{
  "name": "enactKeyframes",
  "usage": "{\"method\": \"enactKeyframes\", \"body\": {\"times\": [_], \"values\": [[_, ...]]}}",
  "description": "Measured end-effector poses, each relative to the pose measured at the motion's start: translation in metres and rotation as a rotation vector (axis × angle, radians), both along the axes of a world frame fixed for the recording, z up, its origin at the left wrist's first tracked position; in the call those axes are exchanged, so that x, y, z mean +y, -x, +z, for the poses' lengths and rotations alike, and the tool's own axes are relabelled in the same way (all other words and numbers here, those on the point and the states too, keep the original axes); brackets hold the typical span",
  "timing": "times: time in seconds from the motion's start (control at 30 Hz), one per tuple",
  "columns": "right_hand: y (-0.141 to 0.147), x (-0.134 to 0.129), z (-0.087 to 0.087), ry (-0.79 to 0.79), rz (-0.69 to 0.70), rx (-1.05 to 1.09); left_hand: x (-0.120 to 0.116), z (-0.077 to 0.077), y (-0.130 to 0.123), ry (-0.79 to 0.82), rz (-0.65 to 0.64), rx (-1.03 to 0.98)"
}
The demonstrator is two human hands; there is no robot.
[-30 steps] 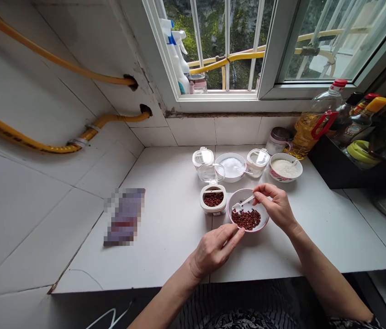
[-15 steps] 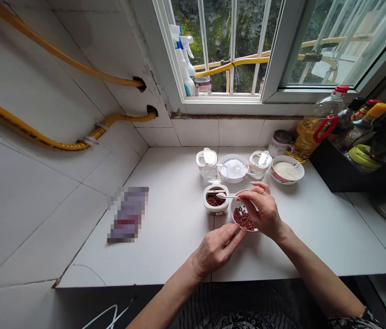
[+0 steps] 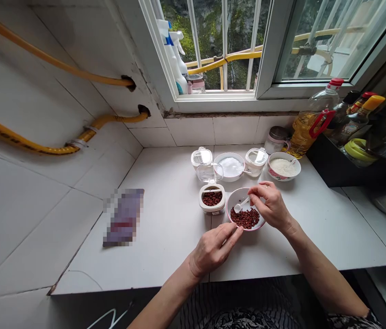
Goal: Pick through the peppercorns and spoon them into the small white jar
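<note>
My right hand (image 3: 271, 205) pinches a small white spoon (image 3: 242, 204), its scoop down at the dark red peppercorns (image 3: 247, 220) in a white bowl with a pink rim (image 3: 235, 194). At the bowl's near edge, the fingers of my left hand (image 3: 215, 246) grip the rim. Just left of the bowl stands a white seasoning jar (image 3: 212, 208) with its clear lid (image 3: 209, 172) flipped up. More of the same peppercorns lie inside that jar.
Behind are a bowl of white grains (image 3: 230, 167), two lidded jars (image 3: 201, 157) (image 3: 256, 161) and a flowered bowl of pale powder (image 3: 284, 167). An oil bottle (image 3: 311, 121) and a black box (image 3: 333, 162) of bottles stand right. A blurred purple packet (image 3: 124, 217) lies left.
My right hand has moved the spoon from above the open jar to the right and down into the bowl. My left hand stays at the bowl's rim. The view has shifted slightly.
</note>
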State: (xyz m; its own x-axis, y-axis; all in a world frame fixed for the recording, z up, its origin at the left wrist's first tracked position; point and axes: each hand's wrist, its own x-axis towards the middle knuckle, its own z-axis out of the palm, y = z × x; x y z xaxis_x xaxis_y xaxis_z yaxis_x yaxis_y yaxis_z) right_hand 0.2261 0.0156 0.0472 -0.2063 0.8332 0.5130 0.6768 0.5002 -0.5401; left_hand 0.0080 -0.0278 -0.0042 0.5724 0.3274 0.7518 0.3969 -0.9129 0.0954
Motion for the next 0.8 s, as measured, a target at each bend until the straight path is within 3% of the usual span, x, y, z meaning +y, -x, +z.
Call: {"method": "enactKeyframes", "body": {"times": [0.43,0.7,0.8], "values": [[-0.001,-0.0012,-0.0005,0.13,-0.007,0.126,0.0005,0.0015,-0.0017,-0.016,-0.002,-0.02],[0.0024,-0.0022,-0.0026,0.108,0.069,0.053,0.0001,0.0013,-0.0011,-0.004,-0.004,-0.02],[0.0004,-0.0028,-0.001,0.142,0.033,0.105,0.0,0.0005,-0.0008,-0.006,-0.007,-0.02]]}}
